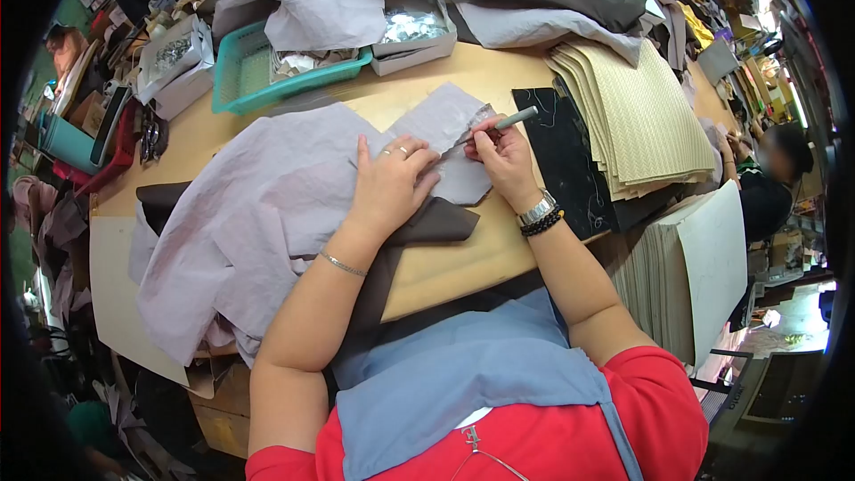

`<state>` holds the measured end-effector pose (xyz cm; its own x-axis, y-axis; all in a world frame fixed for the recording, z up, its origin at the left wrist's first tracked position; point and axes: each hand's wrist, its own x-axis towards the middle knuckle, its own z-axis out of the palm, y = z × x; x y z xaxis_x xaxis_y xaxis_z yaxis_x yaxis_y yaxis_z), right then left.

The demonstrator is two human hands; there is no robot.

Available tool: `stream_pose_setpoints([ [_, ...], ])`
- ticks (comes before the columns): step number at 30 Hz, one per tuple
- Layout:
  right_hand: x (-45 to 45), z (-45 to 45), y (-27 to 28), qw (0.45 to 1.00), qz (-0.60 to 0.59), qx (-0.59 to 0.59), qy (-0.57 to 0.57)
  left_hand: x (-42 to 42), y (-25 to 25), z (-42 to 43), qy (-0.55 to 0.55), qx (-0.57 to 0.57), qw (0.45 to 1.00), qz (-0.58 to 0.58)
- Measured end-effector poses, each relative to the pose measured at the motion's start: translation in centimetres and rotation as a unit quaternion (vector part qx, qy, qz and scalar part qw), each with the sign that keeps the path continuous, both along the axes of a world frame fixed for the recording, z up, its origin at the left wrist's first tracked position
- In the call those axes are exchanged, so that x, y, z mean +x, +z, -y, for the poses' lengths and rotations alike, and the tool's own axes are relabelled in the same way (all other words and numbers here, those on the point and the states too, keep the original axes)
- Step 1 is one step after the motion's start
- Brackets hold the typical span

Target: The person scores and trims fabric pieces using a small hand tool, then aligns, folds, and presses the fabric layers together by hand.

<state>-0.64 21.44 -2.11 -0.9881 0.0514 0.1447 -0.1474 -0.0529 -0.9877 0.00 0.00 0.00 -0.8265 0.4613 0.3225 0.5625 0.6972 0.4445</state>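
In the head view, my right hand (504,160) grips a grey-green pen (518,118), its upper end pointing to the upper right. The pen's lower end is hidden by my fingers. My left hand (390,180) rests with its fingers apart on pale lilac-grey fabric (258,174), close to my right hand. Under and beyond both hands lies a smaller piece of the same pale fabric (436,114), with a dark crumpled edge between them. A dark brown strip of fabric (443,223) sticks out below my left hand.
A teal basket (236,102) and a box of shiny small parts (414,28) stand at the back of the table (481,258). Cream woven sheets (637,116) are stacked at right, beside a black fabric piece (563,160). Another person (766,187) is at far right.
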Motion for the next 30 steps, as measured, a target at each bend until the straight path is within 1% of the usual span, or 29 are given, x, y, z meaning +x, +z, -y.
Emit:
stream_pose_setpoints([
  [5, 0.16, 0.11, 0.32, 1.0, 0.004, 0.01, -0.003, 0.06, -0.02, -0.15, 0.001, 0.003, 1.0, 0.001],
  [8, 0.18, 0.21, 0.31, 1.0, 0.007, -0.022, -0.003, 0.05, -0.18, 0.01, 0.002, 0.001, 1.0, -0.001],
  [11, 0.1, 0.13, 0.21, 1.0, 0.004, -0.013, -0.003, -0.03, -0.5, -0.01, 0.002, -0.003, 1.0, -0.007],
  [17, -0.01, 0.09, 0.03, 0.999, -0.011, 0.049, -0.004, 0.04, -0.27, -0.09, 0.003, 0.0, 1.0, -0.005],
  [19, -0.05, 0.06, -0.03, 0.999, -0.015, 0.048, -0.002, 0.03, -0.19, -0.13, 0.003, 0.002, 1.0, -0.005],
  [23, 0.02, 0.09, 0.28, 1.0, -0.005, 0.025, -0.004, -0.03, -0.34, -0.11, 0.004, 0.004, 1.0, -0.008],
  [26, 0.02, -0.1, 0.1, 1.0, 0.006, -0.021, -0.004, 0.01, -0.1, -0.12, 0.003, 0.002, 1.0, -0.004],
  [30, 0.05, 0.06, 0.07, 0.999, -0.016, 0.047, -0.005, 0.02, 0.01, -0.13, 0.003, 0.005, 1.0, -0.004],
])
